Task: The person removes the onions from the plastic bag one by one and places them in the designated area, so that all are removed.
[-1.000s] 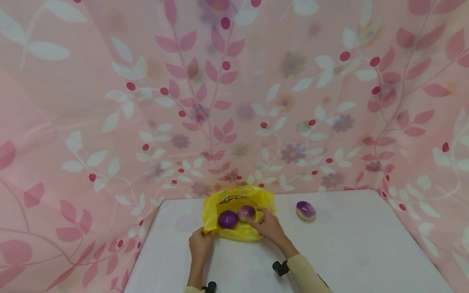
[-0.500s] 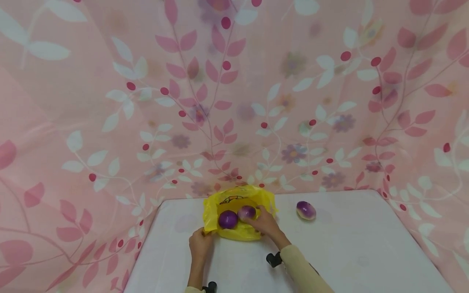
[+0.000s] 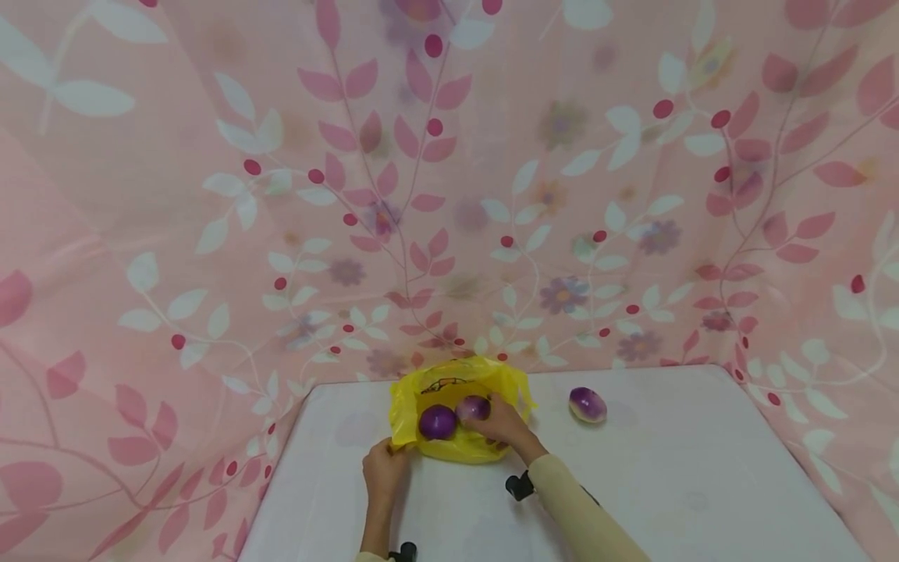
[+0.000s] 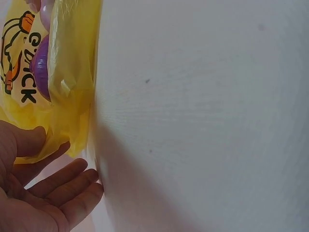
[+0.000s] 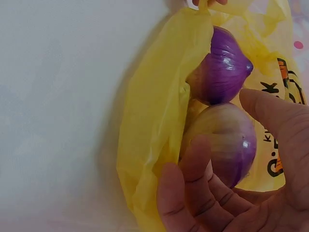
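Note:
A yellow plastic bag (image 3: 463,452) with black print lies with its mouth towards me on the table. In its mouth sit two purple onions side by side, a darker one (image 3: 437,422) on the left and a paler one (image 3: 473,408) on the right. My left hand (image 3: 382,471) pinches the bag's near left edge between thumb and forefinger; its other fingers (image 4: 77,186) extend loosely. My right hand (image 3: 507,425) curls around the paler onion (image 5: 224,140), thumb on the far side and fingers on the near side. Another purple-and-white onion (image 3: 588,405) lies outside the bag, to the right.
The white-covered table (image 3: 674,476) reaches back to a pink floral curtain (image 3: 449,195). Both wrists wear black cameras, the right one (image 3: 520,485) low over the table.
My right hand has moved left, further over the paler onion, and its fingers have drawn in around it. Left hand, bag and all onions stay about where they were.

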Tool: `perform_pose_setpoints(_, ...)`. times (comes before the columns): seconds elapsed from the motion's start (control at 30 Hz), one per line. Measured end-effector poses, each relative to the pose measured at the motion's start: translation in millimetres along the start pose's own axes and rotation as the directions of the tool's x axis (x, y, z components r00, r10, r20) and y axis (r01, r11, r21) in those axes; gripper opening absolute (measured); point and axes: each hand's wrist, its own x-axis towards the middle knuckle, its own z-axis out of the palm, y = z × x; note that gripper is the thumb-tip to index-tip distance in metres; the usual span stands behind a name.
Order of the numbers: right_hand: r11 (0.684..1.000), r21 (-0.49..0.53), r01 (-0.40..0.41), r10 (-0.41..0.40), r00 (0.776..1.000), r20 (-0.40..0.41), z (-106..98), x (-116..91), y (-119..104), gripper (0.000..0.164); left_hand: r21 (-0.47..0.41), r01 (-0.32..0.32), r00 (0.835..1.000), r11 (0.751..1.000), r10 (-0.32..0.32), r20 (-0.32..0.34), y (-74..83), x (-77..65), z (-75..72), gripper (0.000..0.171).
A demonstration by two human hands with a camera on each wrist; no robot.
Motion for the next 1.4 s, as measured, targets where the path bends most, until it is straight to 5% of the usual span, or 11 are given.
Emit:
perform_pose_setpoints(0.57, 0.998, -0.032, -0.060, 0.059, 0.997, -0.046, 16.5, 14.4, 15.9, 0.101, -0.013, 0.004, 1.000, 1.000, -0.003, 0.017, -0.1, -0.2, 2.6, 0.005)
perform_pose_setpoints(1.4, 1.000, 0.019, -0.024, 0.026, 0.996, -0.082, 12.7, 0.3, 7.5, 0.087, 0.003, -0.020, 1.000, 1.000, 0.020, 0.003, -1.1, -0.2, 0.2, 0.004)
